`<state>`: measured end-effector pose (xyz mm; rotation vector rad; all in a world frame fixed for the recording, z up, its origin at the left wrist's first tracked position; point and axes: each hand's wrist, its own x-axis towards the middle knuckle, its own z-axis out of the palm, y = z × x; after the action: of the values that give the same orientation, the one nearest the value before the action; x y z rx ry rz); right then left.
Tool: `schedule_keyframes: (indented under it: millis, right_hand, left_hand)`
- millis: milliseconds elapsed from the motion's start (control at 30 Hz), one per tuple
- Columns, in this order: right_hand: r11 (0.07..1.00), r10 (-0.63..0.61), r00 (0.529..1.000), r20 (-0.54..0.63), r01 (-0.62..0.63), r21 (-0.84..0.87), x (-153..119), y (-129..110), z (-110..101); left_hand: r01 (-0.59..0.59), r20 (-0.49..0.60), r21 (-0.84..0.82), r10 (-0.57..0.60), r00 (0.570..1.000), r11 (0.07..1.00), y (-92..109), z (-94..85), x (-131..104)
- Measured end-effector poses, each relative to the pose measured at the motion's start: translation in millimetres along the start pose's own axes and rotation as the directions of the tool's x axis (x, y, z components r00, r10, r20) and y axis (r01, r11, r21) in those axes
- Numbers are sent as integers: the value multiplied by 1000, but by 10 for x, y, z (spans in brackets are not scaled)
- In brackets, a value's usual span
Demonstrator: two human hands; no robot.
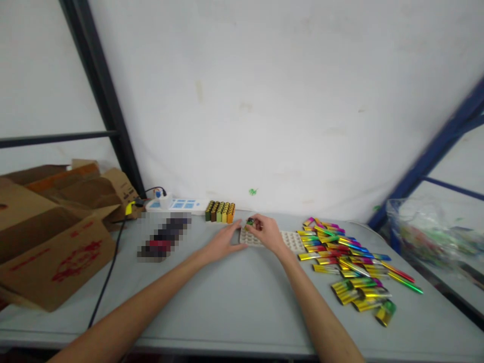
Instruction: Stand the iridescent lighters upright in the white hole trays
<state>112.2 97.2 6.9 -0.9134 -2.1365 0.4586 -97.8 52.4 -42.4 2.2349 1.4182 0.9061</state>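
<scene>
White tray (293, 241) on table (242, 297) | left hand (223, 242) flat, released, steadying it | right hand (266, 232) pinches small piece (250, 222) | seat it squarely in a cell

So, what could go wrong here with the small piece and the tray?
The right hand pinches a small dark piece over the white grid tray; it could slip or miss its cell. The left hand only rests at the tray's edge, so the tray may slide. The foil packets lie loose close by and could get knocked.
</scene>
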Motion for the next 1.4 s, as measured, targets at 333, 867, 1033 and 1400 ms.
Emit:
schedule_keyframes:
  millis: [333,867,1033,1400]
  right_hand:
    - [999,12,999,-43,-10,54,-92,145,95]
    - [998,-8,1000,25,6,58,-13,186,204]
    - [997,19,996,88,-13,-70,16,163,235]
    - [951,130,984,126,-88,-296,61,67,294]
  left_hand:
    - [15,-6,25,-15,1000,1000,36,5,19]
    - [33,-14,-24,-33,999,999,58,-40,63]
    - [38,-16,-66,-39,999,997,71,-45,75]
    - [34,-52,-90,-38,998,995,57,-34,102]
